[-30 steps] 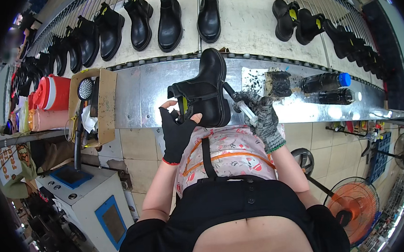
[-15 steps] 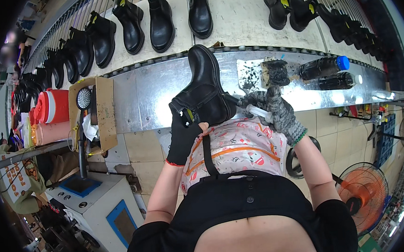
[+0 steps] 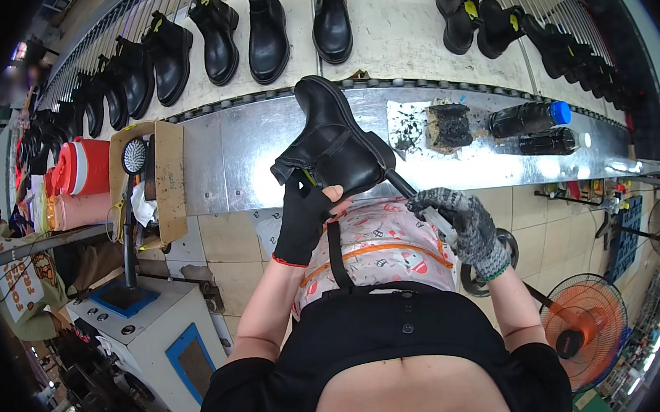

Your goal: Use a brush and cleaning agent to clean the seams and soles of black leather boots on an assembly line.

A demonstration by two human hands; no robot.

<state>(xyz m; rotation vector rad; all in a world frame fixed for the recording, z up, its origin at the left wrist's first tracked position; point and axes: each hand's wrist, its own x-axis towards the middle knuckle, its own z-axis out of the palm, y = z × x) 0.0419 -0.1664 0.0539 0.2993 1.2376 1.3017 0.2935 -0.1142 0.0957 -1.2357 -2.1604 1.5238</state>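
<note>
My left hand (image 3: 303, 222), in a black glove, grips a black ankle boot (image 3: 335, 140) from below, at its opening. The boot is tilted, its sole turned up and away from me, over the edge of a metal bench (image 3: 242, 155). My right hand (image 3: 463, 223), in a grey knit glove, holds a thin brush (image 3: 420, 204) by the handle. The brush's dark tip touches the boot near the heel. A patterned apron (image 3: 379, 248) covers my lap below both hands.
Black boots (image 3: 267, 28) stand in a row on a conveyor beyond the bench, more (image 3: 485, 19) at the right. A dirty sponge block (image 3: 447, 125) and two dark bottles (image 3: 527, 119) lie on the bench. A cardboard box (image 3: 152, 180), red jug (image 3: 82, 166), white machine (image 3: 147, 326) and orange fan (image 3: 583, 326) surround me.
The boot has been turned and tipped, its shaft swinging from upright to lying over toward the left. My right hand dropped lower and to the right with the brush.
</note>
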